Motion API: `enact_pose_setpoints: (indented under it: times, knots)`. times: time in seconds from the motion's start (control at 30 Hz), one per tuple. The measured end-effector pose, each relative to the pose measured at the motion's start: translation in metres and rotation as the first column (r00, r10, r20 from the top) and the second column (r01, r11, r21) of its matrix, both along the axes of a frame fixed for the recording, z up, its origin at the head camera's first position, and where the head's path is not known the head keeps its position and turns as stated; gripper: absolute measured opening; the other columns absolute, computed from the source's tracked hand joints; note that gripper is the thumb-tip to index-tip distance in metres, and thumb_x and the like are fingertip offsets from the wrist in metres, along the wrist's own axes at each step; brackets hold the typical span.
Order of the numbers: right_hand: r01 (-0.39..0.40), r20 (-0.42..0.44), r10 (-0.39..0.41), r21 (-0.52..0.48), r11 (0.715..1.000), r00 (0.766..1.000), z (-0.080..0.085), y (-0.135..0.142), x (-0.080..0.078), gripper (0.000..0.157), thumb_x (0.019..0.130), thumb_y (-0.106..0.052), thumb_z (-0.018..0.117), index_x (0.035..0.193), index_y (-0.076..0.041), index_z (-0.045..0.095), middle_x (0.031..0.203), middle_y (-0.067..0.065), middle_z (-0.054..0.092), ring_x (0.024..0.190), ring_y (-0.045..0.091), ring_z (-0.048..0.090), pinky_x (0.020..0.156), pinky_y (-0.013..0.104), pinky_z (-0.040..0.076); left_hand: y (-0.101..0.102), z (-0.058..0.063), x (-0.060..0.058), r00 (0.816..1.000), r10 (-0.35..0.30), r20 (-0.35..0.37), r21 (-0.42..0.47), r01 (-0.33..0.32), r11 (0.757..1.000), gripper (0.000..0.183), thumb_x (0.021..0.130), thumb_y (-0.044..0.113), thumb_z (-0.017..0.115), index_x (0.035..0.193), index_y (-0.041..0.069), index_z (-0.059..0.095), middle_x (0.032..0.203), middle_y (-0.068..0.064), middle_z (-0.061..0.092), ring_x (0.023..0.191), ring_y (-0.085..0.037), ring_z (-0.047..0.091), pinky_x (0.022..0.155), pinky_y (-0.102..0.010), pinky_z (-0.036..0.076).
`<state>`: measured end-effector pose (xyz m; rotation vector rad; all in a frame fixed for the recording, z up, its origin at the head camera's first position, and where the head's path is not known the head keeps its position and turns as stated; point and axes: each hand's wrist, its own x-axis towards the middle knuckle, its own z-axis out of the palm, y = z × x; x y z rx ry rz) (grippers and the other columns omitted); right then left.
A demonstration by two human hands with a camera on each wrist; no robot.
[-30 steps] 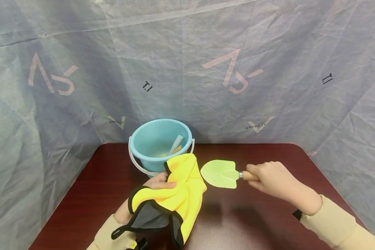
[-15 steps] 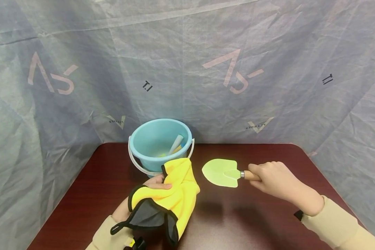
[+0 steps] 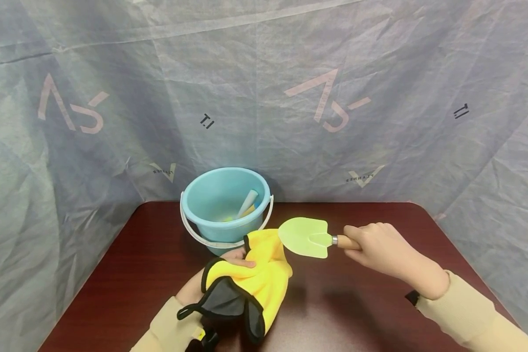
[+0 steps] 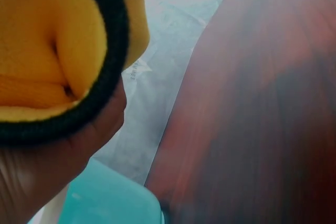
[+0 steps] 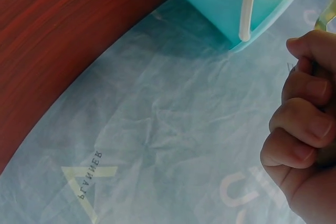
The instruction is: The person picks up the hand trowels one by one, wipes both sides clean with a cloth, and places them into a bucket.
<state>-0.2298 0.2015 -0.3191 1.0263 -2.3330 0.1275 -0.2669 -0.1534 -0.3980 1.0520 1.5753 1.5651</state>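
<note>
My left hand (image 3: 237, 257) grips a yellow cloth (image 3: 268, 274) with a grey underside and black edging, its thumb on top, just in front of the bucket. The cloth hangs in folds over the forearm and hides much of the hand; in the left wrist view its dark edge curls across the hand (image 4: 68, 161). At the right, my right hand (image 3: 376, 247) holds a garden trowel (image 3: 305, 238) by its wooden handle, the pale green blade pointing left. The blade's tip overlaps the cloth's upper right in the head view. Curled fingers (image 5: 302, 121) show in the right wrist view.
A light blue bucket (image 3: 226, 226) with a white handle stands toward the back left of the dark red table (image 3: 356, 318). Inside it lean a pale stick-like item (image 3: 247, 203) and something yellow and blue. A grey printed sheet (image 3: 264, 88) hangs behind.
The left hand and cloth first shift slightly left, then move right. The trowel has come left and a little up, so its tip now meets the cloth's outline.
</note>
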Motion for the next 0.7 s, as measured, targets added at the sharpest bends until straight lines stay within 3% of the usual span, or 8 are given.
enact_pose_setpoints:
  times: [0.07,0.2,0.4,0.47,0.5,0.57,0.63,0.7]
  knots:
    - [-0.005,0.013,0.005,-0.006,1.000,1.000,0.000,-0.003,0.000,0.037,0.066,-0.011,0.067,0.062,-0.020,0.032,0.059,-0.015,0.011,0.052,0.001,0.011,0.042,0.018,0.013,0.005,-0.004,-0.007,0.999,-0.027,-0.037,-0.005,0.027,1.000,0.053,0.097,0.021,0.048,0.118,-0.027,0.035,0.105,0.012,0.058,0.096,0.004,0.053,0.087,-0.015,0.040]
    - [-0.017,0.036,0.017,-0.009,1.000,0.999,0.001,-0.008,-0.002,0.037,0.067,-0.011,0.068,0.062,-0.020,0.032,0.059,-0.015,0.012,0.052,0.001,0.011,0.042,0.018,0.014,0.020,-0.004,-0.012,0.999,-0.044,-0.021,-0.057,0.043,0.997,0.059,0.095,0.024,0.052,0.119,-0.027,0.035,0.109,-0.003,0.059,0.094,0.004,0.054,0.085,-0.015,0.041]
    - [-0.043,0.054,0.045,-0.023,0.999,0.998,0.003,-0.017,-0.003,0.038,0.068,-0.010,0.069,0.061,-0.020,0.033,0.058,-0.016,0.012,0.052,0.000,0.012,0.043,0.017,0.014,0.045,0.018,0.000,0.995,0.086,-0.058,-0.204,-0.096,0.974,0.025,0.092,0.001,0.046,0.103,-0.020,0.050,0.088,-0.004,0.065,0.076,0.003,0.055,0.073,-0.013,0.043]
    - [-0.049,0.057,0.050,-0.026,0.998,0.997,0.003,-0.019,-0.004,0.038,0.068,-0.010,0.068,0.061,-0.020,0.032,0.058,-0.016,0.012,0.052,0.000,0.012,0.043,0.017,0.013,0.049,0.019,0.001,0.996,0.089,-0.014,-0.187,-0.090,0.978,0.039,0.093,0.006,0.048,0.123,-0.018,0.044,0.113,-0.016,0.063,0.095,-0.003,0.058,0.087,-0.019,0.044]
    - [-0.051,0.058,0.052,-0.025,0.998,0.997,0.003,-0.021,-0.004,0.038,0.068,-0.010,0.068,0.061,-0.020,0.032,0.058,-0.016,0.012,0.052,0.000,0.011,0.043,0.017,0.013,0.051,0.011,-0.004,0.998,0.066,0.017,-0.167,-0.062,0.984,0.050,0.093,0.013,0.052,0.132,-0.016,0.038,0.125,-0.019,0.057,0.106,-0.007,0.057,0.095,-0.022,0.042]
    - [-0.052,0.058,0.054,-0.022,0.998,0.997,0.002,-0.022,-0.005,0.037,0.069,-0.010,0.067,0.061,-0.020,0.032,0.058,-0.015,0.012,0.051,0.001,0.011,0.043,0.018,0.012,0.054,-0.016,-0.028,0.998,-0.066,-0.012,-0.153,0.064,0.986,0.058,0.096,0.023,0.052,0.141,-0.008,0.031,0.139,-0.017,0.048,0.120,-0.012,0.051,0.102,-0.027,0.039]
    - [-0.050,0.057,0.051,-0.018,0.999,0.997,0.001,-0.024,-0.006,0.036,0.069,-0.010,0.065,0.061,-0.020,0.032,0.058,-0.015,0.012,0.051,0.001,0.011,0.043,0.018,0.012,0.058,-0.054,-0.060,0.975,-0.222,-0.025,-0.110,0.218,0.970,0.060,0.096,0.029,0.052,0.145,0.001,0.030,0.143,-0.010,0.044,0.128,-0.015,0.046,0.106,-0.031,0.036]
    - [-0.046,0.060,0.047,-0.015,0.999,0.997,0.000,-0.025,-0.007,0.036,0.070,-0.011,0.066,0.061,-0.020,0.032,0.057,-0.015,0.013,0.050,0.001,0.012,0.043,0.018,0.012,0.063,-0.081,-0.086,0.932,-0.352,-0.082,-0.088,0.345,0.934,0.059,0.097,0.032,0.050,0.147,0.007,0.029,0.145,-0.002,0.042,0.132,-0.014,0.042,0.107,-0.032,0.034]
